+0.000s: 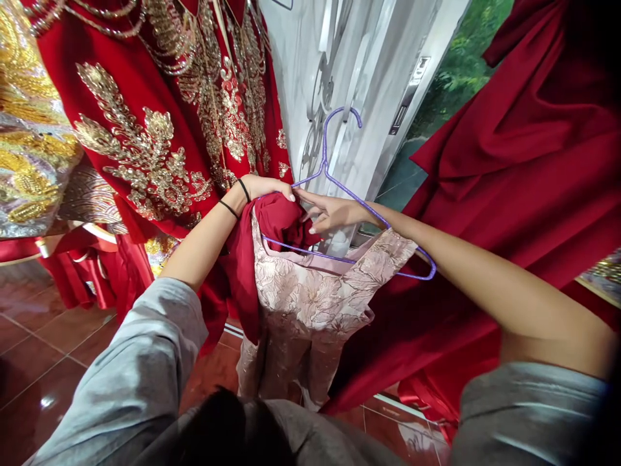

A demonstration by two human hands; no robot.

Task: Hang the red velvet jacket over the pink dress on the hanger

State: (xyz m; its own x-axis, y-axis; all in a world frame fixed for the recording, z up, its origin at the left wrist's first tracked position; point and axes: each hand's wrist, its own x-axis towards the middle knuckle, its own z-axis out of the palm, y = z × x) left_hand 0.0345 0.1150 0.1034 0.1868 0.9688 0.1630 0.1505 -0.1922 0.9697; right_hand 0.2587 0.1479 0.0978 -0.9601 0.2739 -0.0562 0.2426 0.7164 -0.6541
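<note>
A purple clothes hanger is tilted in front of me, its hook by the white metal door. A pale pink floral dress hangs on it, one strap over the hanger's right arm. My left hand is closed over the hanger's left arm, its fingertips hidden. Bunched red cloth lies under that hand and drapes down the dress's left side. My right hand reaches behind the hanger's right arm into its frame. Its fingers are apart, the index stretched toward my left thumb, the others beside the red cloth.
At the left hangs a red garment with gold beading, beside a gold and silver sequined one. Large dark red fabric fills the right. Behind the hanger stands a white metal door with scrollwork. Red tiles cover the floor.
</note>
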